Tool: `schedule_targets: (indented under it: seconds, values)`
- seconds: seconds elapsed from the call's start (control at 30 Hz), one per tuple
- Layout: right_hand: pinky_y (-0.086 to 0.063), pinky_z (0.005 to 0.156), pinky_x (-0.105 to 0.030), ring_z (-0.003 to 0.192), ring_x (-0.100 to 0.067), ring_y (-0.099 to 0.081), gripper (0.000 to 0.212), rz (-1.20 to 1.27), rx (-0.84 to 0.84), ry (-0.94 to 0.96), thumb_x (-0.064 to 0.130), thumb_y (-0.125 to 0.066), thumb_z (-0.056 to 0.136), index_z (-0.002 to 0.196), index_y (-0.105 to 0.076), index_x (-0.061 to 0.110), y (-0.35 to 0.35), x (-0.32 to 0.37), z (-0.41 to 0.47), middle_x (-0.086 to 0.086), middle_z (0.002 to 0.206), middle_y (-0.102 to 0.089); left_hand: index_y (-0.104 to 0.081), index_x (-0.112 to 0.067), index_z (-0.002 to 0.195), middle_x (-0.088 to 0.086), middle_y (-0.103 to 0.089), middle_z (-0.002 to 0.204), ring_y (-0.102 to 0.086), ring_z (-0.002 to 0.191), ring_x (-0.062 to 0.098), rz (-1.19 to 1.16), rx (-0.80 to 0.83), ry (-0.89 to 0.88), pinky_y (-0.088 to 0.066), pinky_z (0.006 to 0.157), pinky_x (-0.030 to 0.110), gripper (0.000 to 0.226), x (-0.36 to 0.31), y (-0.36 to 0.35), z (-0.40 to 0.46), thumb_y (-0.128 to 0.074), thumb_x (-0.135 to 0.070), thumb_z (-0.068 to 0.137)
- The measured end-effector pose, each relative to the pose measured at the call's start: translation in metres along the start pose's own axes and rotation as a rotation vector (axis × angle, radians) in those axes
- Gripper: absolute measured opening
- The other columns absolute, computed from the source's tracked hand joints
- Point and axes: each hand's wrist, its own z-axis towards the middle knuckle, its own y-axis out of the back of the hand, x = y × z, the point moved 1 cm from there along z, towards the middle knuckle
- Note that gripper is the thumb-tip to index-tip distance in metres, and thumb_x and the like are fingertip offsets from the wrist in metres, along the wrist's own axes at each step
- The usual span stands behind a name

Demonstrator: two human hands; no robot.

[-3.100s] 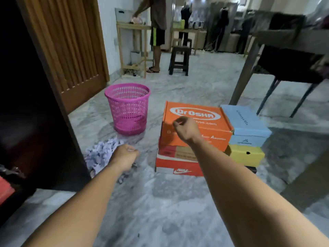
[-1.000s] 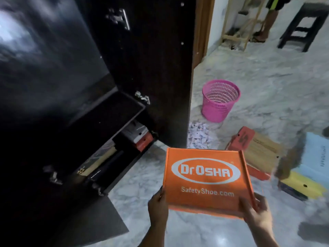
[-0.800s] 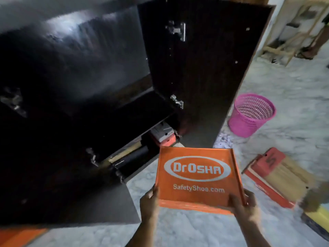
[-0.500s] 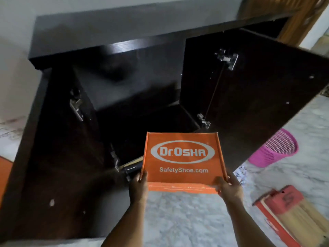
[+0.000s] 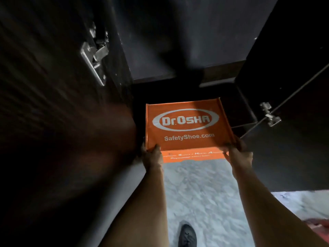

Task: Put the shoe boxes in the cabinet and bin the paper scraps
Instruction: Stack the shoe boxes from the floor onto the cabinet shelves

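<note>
The tall dark wooden cabinet [image 5: 160, 41] fills most of the view, both doors swung wide so its low opening is clear for loading; the left door [image 5: 44, 104] carries a metal hinge [image 5: 94, 56], the right door [image 5: 293, 86] a smaller hinge fitting [image 5: 269, 114]; a grey marble floor [image 5: 204, 193] runs up to the cabinet's foot; the flat orange cardboard shoe box printed "Dr.OSHA" [image 5: 187, 125] is held lid-up and roughly level at the mouth of the lower compartment, far edge already over the dark shelf, near edge out over the floor, likely so it can slide straight in without tipping; the left hand [image 5: 153, 155] grips the box's near left corner, thumb over the lid, and the right hand [image 5: 236, 152] grips the near right corner the same way, a two-corner hold that steadies the broad box and leaves its front free to enter; a dark shoe toe [image 5: 187, 236] shows at the bottom edge; a sliver of red [image 5: 318, 223] lies at the lower right, too cut off to identify
</note>
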Motion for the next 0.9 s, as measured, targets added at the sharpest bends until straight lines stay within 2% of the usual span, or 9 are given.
schedule_targets:
  seconds: [0.13,0.2,0.3,0.43,0.57,0.63,0.73,0.83,0.9]
  values:
    - [-0.057,0.09,-0.043,0.088,-0.016,-0.072,0.056,0.025,0.08,-0.002,0.014,-0.079,0.06,0.101,-0.073,0.053,-0.021,-0.006,0.038,0.008,0.097,-0.079,-0.061,-0.039,0.12,0.0,-0.065,0.123,-0.063,0.099,0.016,-0.147,0.005,0.02,-0.055,0.092,0.041,0.059,-0.056,-0.016,-0.074,-0.063,-0.009,0.069]
    - [-0.056,0.096,-0.05,0.095,-0.015,-0.071,0.06,0.013,0.139,0.0,0.008,-0.076,0.075,0.107,-0.068,0.058,-0.033,-0.014,0.055,0.012,0.104,-0.078,-0.054,-0.029,0.134,0.003,-0.06,0.131,-0.06,0.11,0.018,-0.21,0.024,0.075,-0.054,0.089,0.038,0.059,-0.062,-0.021,-0.077,-0.058,0.004,0.085]
    - [-0.06,0.082,-0.053,0.098,-0.033,-0.07,0.06,0.0,0.186,-0.015,0.006,-0.067,0.092,0.13,-0.058,0.051,-0.053,-0.005,0.059,0.0,0.11,-0.073,-0.05,-0.024,0.139,0.005,-0.058,0.139,-0.056,0.127,0.024,-0.201,0.073,0.128,-0.05,0.098,0.039,0.054,-0.067,-0.022,-0.065,-0.06,-0.001,0.091]
    - [-0.051,0.095,-0.055,0.106,-0.039,-0.064,0.056,0.099,0.232,-0.089,0.002,-0.052,0.103,0.151,-0.043,0.03,-0.066,0.003,0.067,-0.007,0.107,-0.067,-0.045,-0.017,0.143,0.012,-0.053,0.147,-0.047,0.139,0.029,-0.167,0.156,0.156,-0.044,0.106,0.039,0.058,-0.085,-0.018,-0.053,-0.069,-0.016,0.09]
    - [-0.057,0.078,-0.045,0.103,-0.038,-0.071,0.046,0.039,0.245,-0.063,0.009,-0.064,0.099,0.139,-0.054,0.03,-0.07,0.006,0.073,-0.01,0.112,-0.07,-0.048,-0.021,0.142,0.003,-0.059,0.14,-0.053,0.129,0.017,-0.15,0.156,0.14,-0.041,0.11,0.037,0.056,-0.088,-0.022,-0.048,-0.07,-0.022,0.091]
    - [-0.059,0.075,-0.044,0.1,-0.034,-0.073,0.045,0.029,0.252,-0.056,0.012,-0.067,0.097,0.138,-0.055,0.028,-0.075,0.011,0.078,-0.013,0.121,-0.069,-0.051,-0.024,0.137,0.0,-0.062,0.135,-0.055,0.125,0.015,-0.154,0.105,0.125,-0.045,0.106,0.037,0.053,-0.086,-0.031,-0.044,-0.072,-0.023,0.088]
    - [-0.062,0.076,-0.049,0.099,-0.037,-0.073,0.047,-0.024,0.263,-0.042,0.01,-0.068,0.095,0.136,-0.055,0.027,-0.086,0.019,0.088,-0.015,0.112,-0.071,-0.055,-0.028,0.132,-0.002,-0.064,0.131,-0.057,0.125,0.017,-0.18,0.078,0.126,-0.05,0.093,0.035,0.059,-0.087,-0.054,-0.037,-0.079,-0.03,0.077]
    - [-0.061,0.065,-0.044,0.093,-0.035,-0.074,0.053,-0.047,0.237,-0.03,0.01,-0.071,0.093,0.14,-0.054,0.027,-0.095,0.022,0.1,-0.008,0.098,-0.072,-0.059,-0.026,0.115,-0.004,-0.061,0.119,-0.053,0.117,0.011,-0.187,0.086,0.131,-0.045,0.107,0.038,0.028,-0.089,-0.076,-0.028,-0.072,-0.026,0.089]
    - [-0.061,0.064,-0.043,0.086,-0.029,-0.073,0.055,-0.074,0.22,-0.029,0.014,-0.07,0.094,0.144,-0.052,0.026,-0.104,0.025,0.106,-0.004,0.104,-0.07,-0.06,-0.027,0.095,-0.006,-0.058,0.104,-0.053,0.105,0.008,-0.192,0.096,0.135,-0.041,0.111,0.038,0.007,-0.097,-0.089,-0.023,-0.065,-0.023,0.095]
